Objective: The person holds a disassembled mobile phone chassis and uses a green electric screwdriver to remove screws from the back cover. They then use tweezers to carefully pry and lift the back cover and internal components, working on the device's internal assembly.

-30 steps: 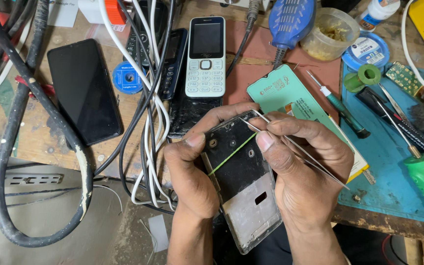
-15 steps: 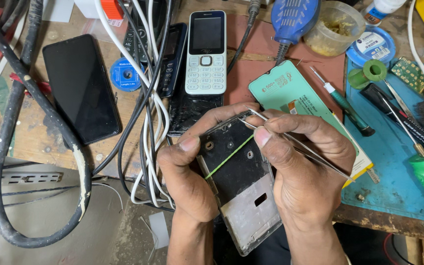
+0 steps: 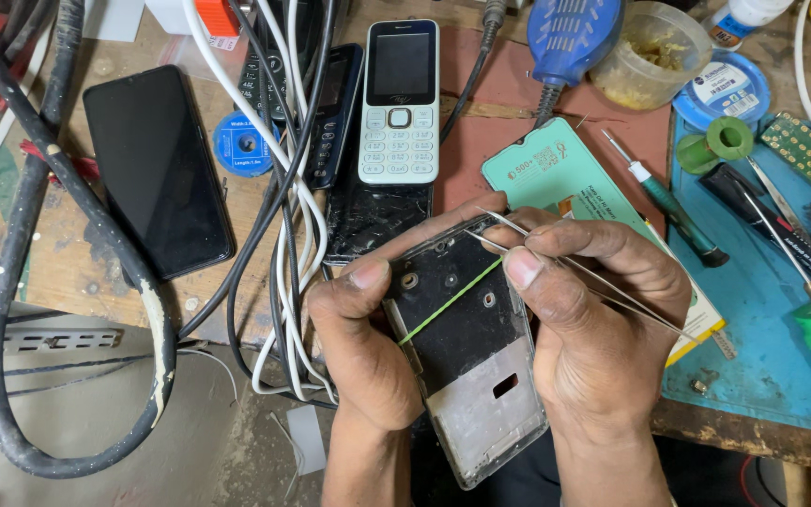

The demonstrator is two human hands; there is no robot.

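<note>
My left hand (image 3: 360, 355) grips an opened phone frame (image 3: 466, 361) by its left edge, thumb on the top left corner. The frame is black above and bare grey metal below, with a thin green strip running diagonally across it. My right hand (image 3: 603, 324) pinches a pair of metal tweezers (image 3: 556, 258), whose tips lie at the frame's top right corner. The thumb of that hand rests on the frame's right side.
On the wooden bench lie a black smartphone (image 3: 157, 169), a white keypad phone (image 3: 399, 101), a dark keypad phone (image 3: 335, 113) and a cracked screen (image 3: 374, 218). Thick black and white cables (image 3: 283, 188) cross the left. A green card (image 3: 556, 174), screwdriver (image 3: 668, 211), blue mat (image 3: 762, 310) and plastic tub (image 3: 654, 56) sit right.
Both hands and the frame have stayed nearly still. The tweezer tips shifted slightly at the frame's top edge.
</note>
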